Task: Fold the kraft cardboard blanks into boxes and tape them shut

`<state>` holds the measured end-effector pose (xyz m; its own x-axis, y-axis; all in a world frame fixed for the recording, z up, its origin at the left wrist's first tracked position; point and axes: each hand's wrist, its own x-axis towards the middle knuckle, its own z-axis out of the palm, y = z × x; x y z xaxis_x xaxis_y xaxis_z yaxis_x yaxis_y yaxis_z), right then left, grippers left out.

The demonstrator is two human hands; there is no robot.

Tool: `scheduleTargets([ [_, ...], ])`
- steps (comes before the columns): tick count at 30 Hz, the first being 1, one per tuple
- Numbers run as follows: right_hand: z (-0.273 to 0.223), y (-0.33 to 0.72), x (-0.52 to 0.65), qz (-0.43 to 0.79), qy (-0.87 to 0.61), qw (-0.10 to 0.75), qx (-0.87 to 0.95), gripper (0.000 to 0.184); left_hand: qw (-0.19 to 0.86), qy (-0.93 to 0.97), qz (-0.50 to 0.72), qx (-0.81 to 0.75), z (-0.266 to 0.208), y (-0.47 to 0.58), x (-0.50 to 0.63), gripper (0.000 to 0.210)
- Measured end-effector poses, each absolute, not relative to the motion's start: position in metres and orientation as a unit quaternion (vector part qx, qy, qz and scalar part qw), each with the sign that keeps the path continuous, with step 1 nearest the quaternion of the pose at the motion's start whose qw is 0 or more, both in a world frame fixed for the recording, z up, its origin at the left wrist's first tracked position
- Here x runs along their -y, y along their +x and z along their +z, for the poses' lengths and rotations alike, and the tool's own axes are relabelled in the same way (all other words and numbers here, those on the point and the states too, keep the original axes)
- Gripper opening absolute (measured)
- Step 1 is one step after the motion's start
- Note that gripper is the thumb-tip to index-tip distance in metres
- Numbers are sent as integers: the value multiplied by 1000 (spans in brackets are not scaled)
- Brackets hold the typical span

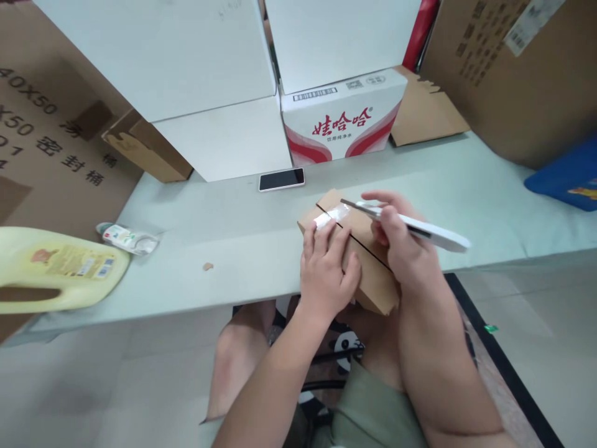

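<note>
A small brown cardboard box lies at the front edge of the table and juts out over it. Its top flaps meet along a dark seam, and clear tape crosses the far end. My left hand rests on the box top with fingers spread, the fingertips beside the tape. In my right hand is a white utility knife, held above the box's right side. Its blade points left, with the tip close to the taped end; whether it touches is unclear.
Behind the box, a phone lies on the pale table cover. A white and red carton and large white boxes line the back. At left are a yellow jug and a crumpled plastic bottle; a blue package sits at right.
</note>
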<state>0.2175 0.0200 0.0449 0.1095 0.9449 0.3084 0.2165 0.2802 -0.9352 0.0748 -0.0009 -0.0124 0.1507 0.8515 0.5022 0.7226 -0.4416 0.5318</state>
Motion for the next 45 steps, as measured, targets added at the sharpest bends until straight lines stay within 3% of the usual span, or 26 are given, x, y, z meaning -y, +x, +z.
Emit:
scheduleTargets([
  [4, 47, 214, -20, 325, -537, 496, 600, 24, 79, 730, 449, -508, -24, 78, 3, 44],
  [11, 44, 214, -19, 370, -524, 506, 577, 30, 77, 712, 484, -503, -32, 84, 1, 43],
  [29, 51, 205, -18, 279, -565, 437, 642, 32, 72, 713, 481, -505, -34, 84, 0, 45],
  [45, 44, 207, -20, 265, -578, 473, 610, 23, 69, 704, 499, -501, -32, 85, -2, 38],
])
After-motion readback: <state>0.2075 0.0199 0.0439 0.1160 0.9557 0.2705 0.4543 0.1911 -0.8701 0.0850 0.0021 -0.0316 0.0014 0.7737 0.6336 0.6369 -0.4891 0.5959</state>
